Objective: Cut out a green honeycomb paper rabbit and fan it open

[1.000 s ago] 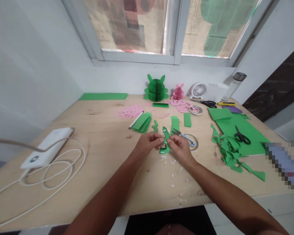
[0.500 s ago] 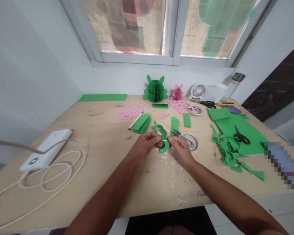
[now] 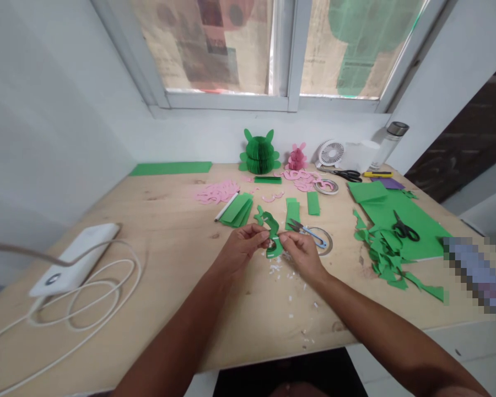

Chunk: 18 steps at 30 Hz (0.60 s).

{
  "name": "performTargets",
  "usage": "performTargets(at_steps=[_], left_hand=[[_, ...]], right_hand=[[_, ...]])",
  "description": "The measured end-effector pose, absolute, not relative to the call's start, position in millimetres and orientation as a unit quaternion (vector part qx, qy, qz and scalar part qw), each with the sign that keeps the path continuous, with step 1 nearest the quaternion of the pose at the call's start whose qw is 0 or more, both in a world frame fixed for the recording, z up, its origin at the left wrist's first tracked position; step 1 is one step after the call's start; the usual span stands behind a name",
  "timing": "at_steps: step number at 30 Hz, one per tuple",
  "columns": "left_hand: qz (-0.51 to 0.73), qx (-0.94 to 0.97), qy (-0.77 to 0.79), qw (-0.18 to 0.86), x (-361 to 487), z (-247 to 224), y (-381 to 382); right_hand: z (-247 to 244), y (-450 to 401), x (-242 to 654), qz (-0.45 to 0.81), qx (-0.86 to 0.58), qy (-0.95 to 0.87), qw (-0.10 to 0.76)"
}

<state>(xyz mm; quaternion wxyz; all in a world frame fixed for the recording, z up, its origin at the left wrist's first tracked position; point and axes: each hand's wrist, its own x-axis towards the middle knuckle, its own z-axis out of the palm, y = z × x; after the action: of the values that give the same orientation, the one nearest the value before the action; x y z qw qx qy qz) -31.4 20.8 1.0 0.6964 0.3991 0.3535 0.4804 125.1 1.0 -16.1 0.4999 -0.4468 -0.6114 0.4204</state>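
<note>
Between my hands is a curved green paper cutout (image 3: 271,222) with small white strips on it. My left hand (image 3: 244,243) is closed, its thumb and fingers pinching the cutout's left side. From the right, my right hand (image 3: 305,255) pinches the cutout's edge near its middle. My fingers hide part of the paper. Just beyond my right hand, blue-handled snips (image 3: 308,231) lie over a roll of tape (image 3: 327,242). White paper bits (image 3: 276,268) are scattered on the table below the cutout.
Folded green strips (image 3: 236,210), pink scraps (image 3: 217,192) and green and pink honeycomb figures (image 3: 259,155) lie or stand farther back. Black scissors (image 3: 405,227) rest on green paper at right, beside green scraps (image 3: 386,251). A white power bank (image 3: 76,259) with a looped cable is at left.
The camera view has shifted slightly. My hands keep their pinch on the green cutout, which is tilted a little differently.
</note>
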Motion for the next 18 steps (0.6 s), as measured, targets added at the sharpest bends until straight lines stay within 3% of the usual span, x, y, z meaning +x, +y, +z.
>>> performTargets(at_steps=[12,18], left_hand=[[0.484,0.39,0.368,0.692,-29.7,0.3,19.8],[0.491,0.394,0.366,0.685,-29.9,1.3,19.5]], right_hand=[[-15.4,-1.6,121.9,0.324,-0.472,-0.646,0.505],[-18.5,1.0,123.7,0.363,-0.483,-0.615,0.507]])
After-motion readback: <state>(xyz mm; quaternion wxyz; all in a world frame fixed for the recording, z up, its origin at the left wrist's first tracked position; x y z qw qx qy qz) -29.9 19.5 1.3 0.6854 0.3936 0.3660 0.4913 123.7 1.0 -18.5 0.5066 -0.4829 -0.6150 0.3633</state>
